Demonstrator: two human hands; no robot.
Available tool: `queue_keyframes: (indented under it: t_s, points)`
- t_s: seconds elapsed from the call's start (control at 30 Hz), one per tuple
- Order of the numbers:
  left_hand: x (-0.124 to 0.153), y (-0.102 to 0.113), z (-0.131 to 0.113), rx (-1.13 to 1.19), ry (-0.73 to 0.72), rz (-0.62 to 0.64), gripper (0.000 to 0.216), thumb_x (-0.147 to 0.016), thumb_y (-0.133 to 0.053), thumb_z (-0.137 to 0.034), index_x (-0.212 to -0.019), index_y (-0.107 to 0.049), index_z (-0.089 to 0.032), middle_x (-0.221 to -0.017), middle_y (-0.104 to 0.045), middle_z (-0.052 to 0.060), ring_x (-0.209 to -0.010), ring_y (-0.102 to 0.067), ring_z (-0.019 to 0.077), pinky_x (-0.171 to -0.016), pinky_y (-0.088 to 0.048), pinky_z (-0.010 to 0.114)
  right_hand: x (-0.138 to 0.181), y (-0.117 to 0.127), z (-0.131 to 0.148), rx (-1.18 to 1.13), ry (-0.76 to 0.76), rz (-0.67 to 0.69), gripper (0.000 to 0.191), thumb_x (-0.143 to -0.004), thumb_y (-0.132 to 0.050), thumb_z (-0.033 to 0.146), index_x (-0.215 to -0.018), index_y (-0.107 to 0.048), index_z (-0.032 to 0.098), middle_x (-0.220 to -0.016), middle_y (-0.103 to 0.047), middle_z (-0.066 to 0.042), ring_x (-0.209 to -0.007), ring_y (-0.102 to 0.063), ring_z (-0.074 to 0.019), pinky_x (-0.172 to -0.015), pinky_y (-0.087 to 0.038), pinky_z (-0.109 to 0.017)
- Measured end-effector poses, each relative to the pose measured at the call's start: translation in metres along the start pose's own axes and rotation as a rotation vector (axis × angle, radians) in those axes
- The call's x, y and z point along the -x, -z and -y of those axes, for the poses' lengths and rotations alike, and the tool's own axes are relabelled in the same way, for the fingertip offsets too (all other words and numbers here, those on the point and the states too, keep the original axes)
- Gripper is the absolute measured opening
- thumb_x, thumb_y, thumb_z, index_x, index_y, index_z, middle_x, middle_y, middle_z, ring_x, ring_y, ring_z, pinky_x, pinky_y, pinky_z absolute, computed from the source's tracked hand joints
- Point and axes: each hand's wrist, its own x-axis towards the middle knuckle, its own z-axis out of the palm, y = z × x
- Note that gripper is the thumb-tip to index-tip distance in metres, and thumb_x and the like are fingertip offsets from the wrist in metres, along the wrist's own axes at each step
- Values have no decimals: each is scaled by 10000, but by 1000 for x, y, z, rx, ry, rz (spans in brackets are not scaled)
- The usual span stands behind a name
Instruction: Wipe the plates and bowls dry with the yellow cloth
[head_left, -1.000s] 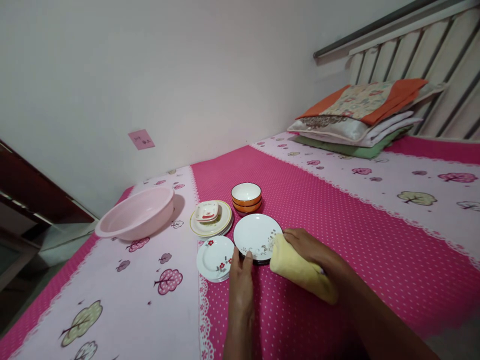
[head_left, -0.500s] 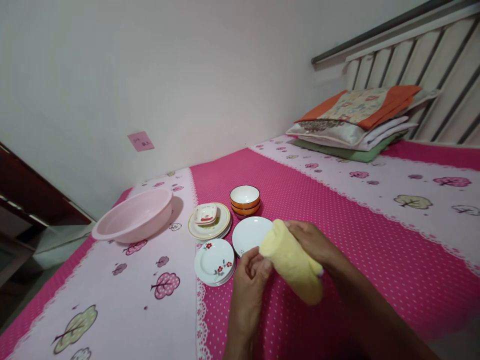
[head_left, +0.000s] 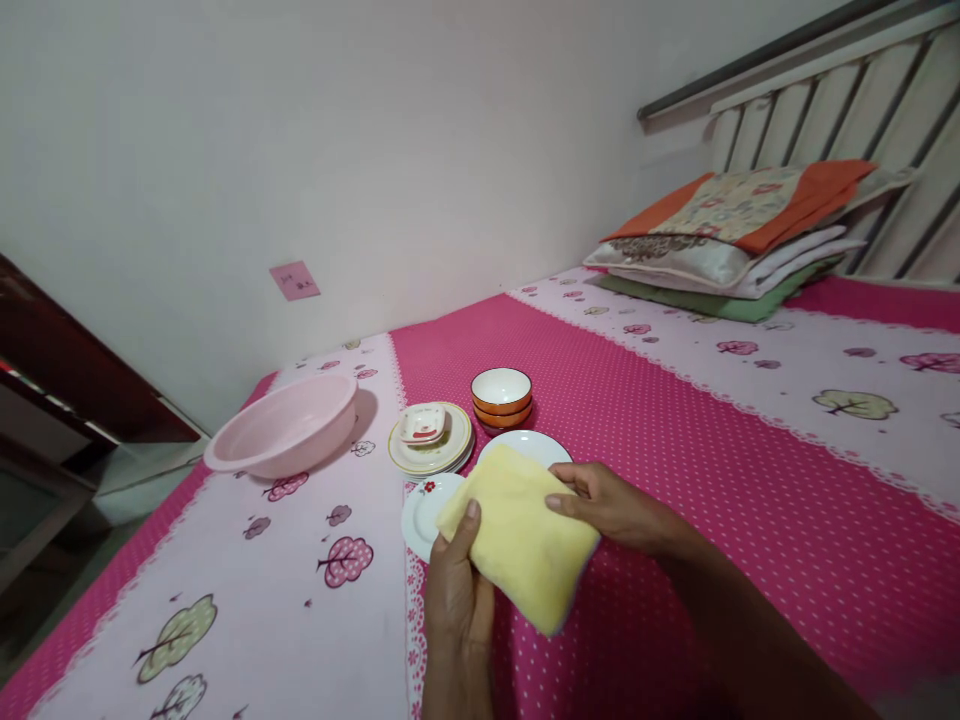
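A folded yellow cloth (head_left: 525,540) is held up between both hands over the bed. My left hand (head_left: 456,580) grips its left edge, thumb on top. On the right edge my right hand (head_left: 600,500) pinches it between thumb and fingers. Behind the cloth, partly hidden, lie a plain white plate (head_left: 536,443) and white plates with red flowers (head_left: 420,515). Farther back, a small square dish (head_left: 422,425) rests on a stack of yellow-rimmed plates (head_left: 459,440). Orange bowls with white insides (head_left: 502,390) stand stacked beside them.
A pink basin (head_left: 289,430) stands on the patterned bedspread (head_left: 285,590) to the left. Folded bedding and pillows (head_left: 735,240) are piled at the right by the slatted headboard (head_left: 825,110). A pink note (head_left: 295,281) is stuck on the wall.
The yellow cloth was bunched and angled; now it lies flat and broad between the hands. My left hand has moved left and taken hold of its edge. The view has shifted slightly.
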Motion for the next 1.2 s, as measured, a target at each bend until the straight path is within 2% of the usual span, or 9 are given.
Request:
queue_keyframes:
  t_s: [0.1,0.2,0.3,0.43,0.5,0.57,0.83,1.07,1.2]
  points:
    - [4,0,-4,-61,16,108,571,-740,-881,-269,-1260,-698,-119,-1170,-782,171,-1138,-723,333,-1012,-573,444,3,1,4,48,1,-35,524,-810,-742,632,-962,-687,134,-928,-750,-80,-803,-694,-218,-686,-504,-299]
    - [11,-4,-5,-137,30,232,651,-740,-888,-331,-1312,-669,-111,-1152,-782,183,-1120,-723,355,-982,-575,456,5,-9,9,1,-16,83,565,-798,-762,618,-1101,-704,145,-1021,-773,-99,-919,-728,-267,-779,-560,-348]
    - [14,-8,1,-160,2,260,672,-744,-884,-378,-1318,-657,-112,-1145,-778,187,-1089,-728,352,-953,-572,445,7,-16,8,-80,-36,154,574,-764,-808,585,-1140,-719,159,-1049,-788,-107,-966,-745,-298,-834,-587,-387]
    - [7,-8,24,-205,-71,230,607,-705,-910,-403,-1192,-679,-125,-1151,-768,177,-1052,-731,307,-928,-562,400,6,-5,5,-101,-82,-139,571,-723,-831,606,-1053,-740,149,-970,-800,-116,-836,-761,-294,-709,-605,-363]
    - [3,-8,35,-235,-19,260,597,-670,-933,-407,-1129,-684,-116,-1117,-772,182,-1012,-737,299,-915,-560,396,7,5,5,-116,-103,-278,604,-690,-845,623,-1050,-734,151,-957,-803,-121,-807,-761,-295,-681,-607,-364]
    - [3,-9,44,-235,58,342,631,-666,-934,-414,-1155,-680,-108,-1130,-769,193,-1022,-736,315,-928,-557,415,8,11,7,-123,-116,-321,608,-674,-858,617,-1047,-731,154,-949,-805,-118,-800,-763,-293,-672,-608,-359]
    - [15,-15,38,-289,29,581,565,-752,-865,-389,-1235,-701,-145,-1224,-755,148,-1111,-705,341,-1002,-524,461,18,15,13,-140,-89,-11,522,-740,-851,510,-1106,-726,159,-1005,-807,-121,-902,-778,-314,-777,-625,-398]
    - [31,-22,26,-316,121,765,559,-819,-812,-381,-1325,-695,-175,-1264,-738,153,-1187,-664,372,-1064,-471,501,39,23,21,-201,-40,-22,573,-695,-853,483,-1173,-705,204,-1033,-799,-114,-906,-772,-320,-793,-625,-427]
    - [33,-22,25,-343,137,782,558,-803,-828,-377,-1315,-706,-190,-1277,-735,147,-1216,-648,379,-1105,-434,525,45,23,27,-164,-61,-27,662,-671,-824,556,-1219,-691,209,-1028,-797,-123,-898,-764,-334,-759,-627,-441]
